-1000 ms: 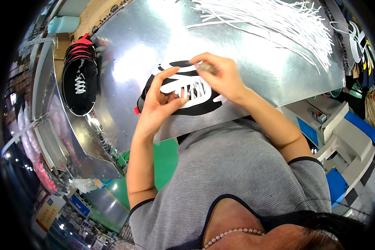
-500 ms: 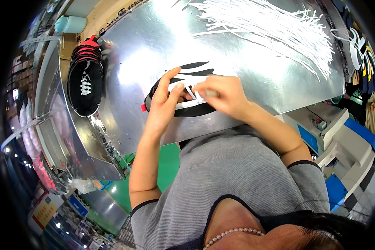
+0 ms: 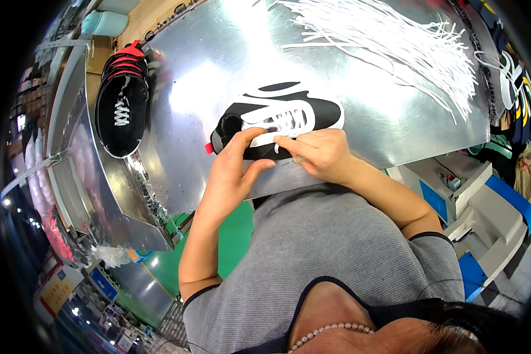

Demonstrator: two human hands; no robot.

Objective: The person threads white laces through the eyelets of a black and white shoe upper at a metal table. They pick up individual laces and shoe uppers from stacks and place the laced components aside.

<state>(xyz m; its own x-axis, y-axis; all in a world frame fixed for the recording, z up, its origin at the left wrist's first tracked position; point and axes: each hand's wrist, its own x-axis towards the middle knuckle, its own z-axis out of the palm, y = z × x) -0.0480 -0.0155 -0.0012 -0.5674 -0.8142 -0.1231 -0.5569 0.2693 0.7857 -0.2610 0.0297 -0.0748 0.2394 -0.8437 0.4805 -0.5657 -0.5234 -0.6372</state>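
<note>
A black and white sneaker (image 3: pixel 321 110) lies on the metal table, toe to the right, a red tab at its heel. White lace (image 3: pixel 290 121) crosses its front, and a short white end hangs at its near side. My left hand (image 3: pixel 233 168) grips the near edge by the ankle opening, fingers on top and thumb lower on the side. My right hand (image 3: pixel 324 154) is closed at the near side of the lacing, forefinger stretched to the lace end, other fingers curled. Its grip on the lace is partly hidden.
A large bundle of white shoelaces (image 3: pixel 389 44) spreads over the far right of the metal table (image 3: pixel 183 135). Another black shoe (image 3: pixel 122 112) with red and white lacing stands at the left edge. A pale blue container (image 3: pixel 105 23) is behind it.
My right hand has moved from over the lacing down to the shoe's near side, uncovering the laces and toe. My left hand has shifted nearer, its thumb now lower on the side.
</note>
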